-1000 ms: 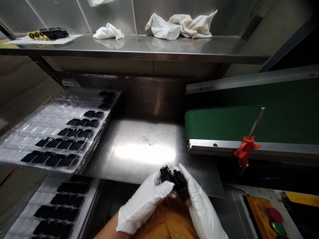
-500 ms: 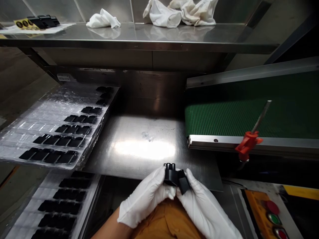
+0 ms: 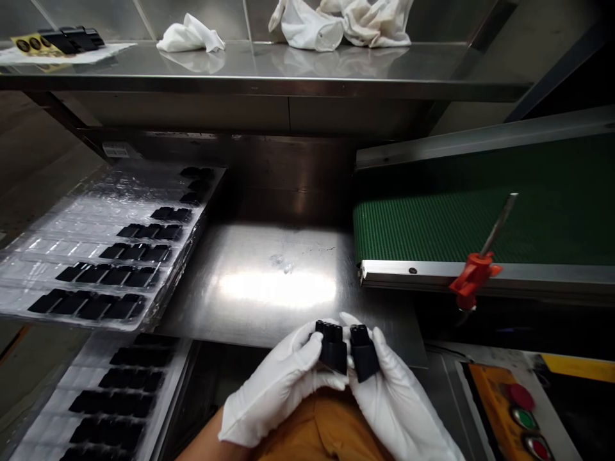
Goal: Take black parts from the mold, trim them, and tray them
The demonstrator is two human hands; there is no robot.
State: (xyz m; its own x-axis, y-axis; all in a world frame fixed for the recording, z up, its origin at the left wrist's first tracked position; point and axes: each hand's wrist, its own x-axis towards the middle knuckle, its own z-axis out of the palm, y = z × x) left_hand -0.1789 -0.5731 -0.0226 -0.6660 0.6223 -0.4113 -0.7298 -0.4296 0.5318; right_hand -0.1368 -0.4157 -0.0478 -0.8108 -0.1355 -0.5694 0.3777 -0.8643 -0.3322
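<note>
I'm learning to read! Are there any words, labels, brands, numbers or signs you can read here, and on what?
None can be read.
Pale plate behind the upper tray: faint marks, too small and blurred.
Yellow card on the shelf: dark round marks, too blurred.
Black pieces in left hand and right hand: no readable writing.

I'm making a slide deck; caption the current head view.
Left hand and right hand, both gloved, each hold a black part; trays at left, green belt at right.

glare whitens the tabletop [image 3: 276,288]; upper-right corner dark.
</note>
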